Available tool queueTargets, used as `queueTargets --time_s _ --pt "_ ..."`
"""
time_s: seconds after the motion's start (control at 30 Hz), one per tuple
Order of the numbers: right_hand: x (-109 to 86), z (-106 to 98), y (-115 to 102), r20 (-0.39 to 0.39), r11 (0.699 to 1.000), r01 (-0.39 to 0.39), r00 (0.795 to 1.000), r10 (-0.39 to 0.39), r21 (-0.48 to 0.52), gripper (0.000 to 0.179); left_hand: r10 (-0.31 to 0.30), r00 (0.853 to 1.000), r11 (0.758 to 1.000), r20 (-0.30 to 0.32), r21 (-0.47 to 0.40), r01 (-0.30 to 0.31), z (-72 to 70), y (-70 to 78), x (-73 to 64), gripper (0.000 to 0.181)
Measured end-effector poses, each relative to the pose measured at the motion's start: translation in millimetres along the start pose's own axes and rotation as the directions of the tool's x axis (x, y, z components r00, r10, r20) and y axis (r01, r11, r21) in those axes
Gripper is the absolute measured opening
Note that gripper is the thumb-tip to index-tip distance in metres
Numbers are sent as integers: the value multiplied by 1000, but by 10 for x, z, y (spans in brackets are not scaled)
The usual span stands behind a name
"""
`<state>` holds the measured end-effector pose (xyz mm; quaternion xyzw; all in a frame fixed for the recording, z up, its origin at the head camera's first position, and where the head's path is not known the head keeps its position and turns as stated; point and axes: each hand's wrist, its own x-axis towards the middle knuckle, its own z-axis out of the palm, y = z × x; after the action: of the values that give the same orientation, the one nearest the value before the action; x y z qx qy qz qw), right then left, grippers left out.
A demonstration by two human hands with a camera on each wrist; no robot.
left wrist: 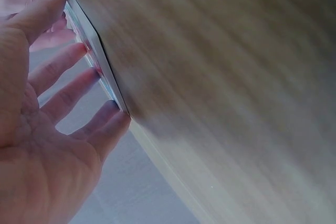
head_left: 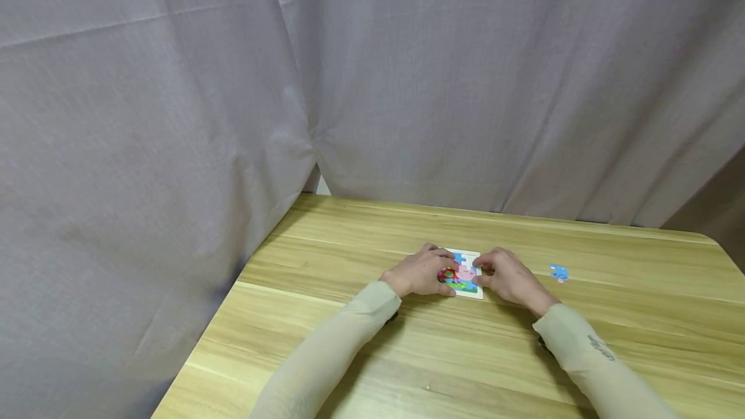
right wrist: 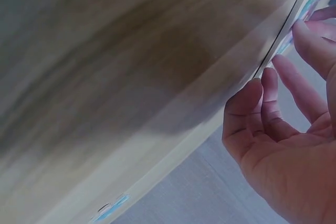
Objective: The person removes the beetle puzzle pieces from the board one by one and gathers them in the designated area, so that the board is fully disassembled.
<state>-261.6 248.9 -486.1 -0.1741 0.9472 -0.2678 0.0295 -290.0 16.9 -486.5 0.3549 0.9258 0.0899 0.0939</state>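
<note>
A small jigsaw puzzle in a white-edged tray (head_left: 473,295) lies flat on the wooden table, showing a pink cartoon pig with red, green and blue parts. My left hand (head_left: 423,271) spreads over its left side, thumb at the near edge; in the left wrist view its fingertips (left wrist: 93,73) touch the tray and picture. From the right, my right hand (head_left: 512,278) touches the tray's right side with thumb and forefinger, the other fingers bent. Both hands cover parts of the picture. A pale patch without picture shows near its upper right.
A loose blue puzzle piece (head_left: 559,273) lies on the table to the right of my right hand. The wooden table (head_left: 349,238) ends at grey curtains (head_left: 419,83) behind and to the left.
</note>
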Motion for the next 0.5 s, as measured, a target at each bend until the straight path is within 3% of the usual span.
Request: queueTargets --time_s 0.5 --pt "87 6 -36 64 999 -51 997 50 3 22 8 1000 1000 7 -3 -8 1 -16 4 60"
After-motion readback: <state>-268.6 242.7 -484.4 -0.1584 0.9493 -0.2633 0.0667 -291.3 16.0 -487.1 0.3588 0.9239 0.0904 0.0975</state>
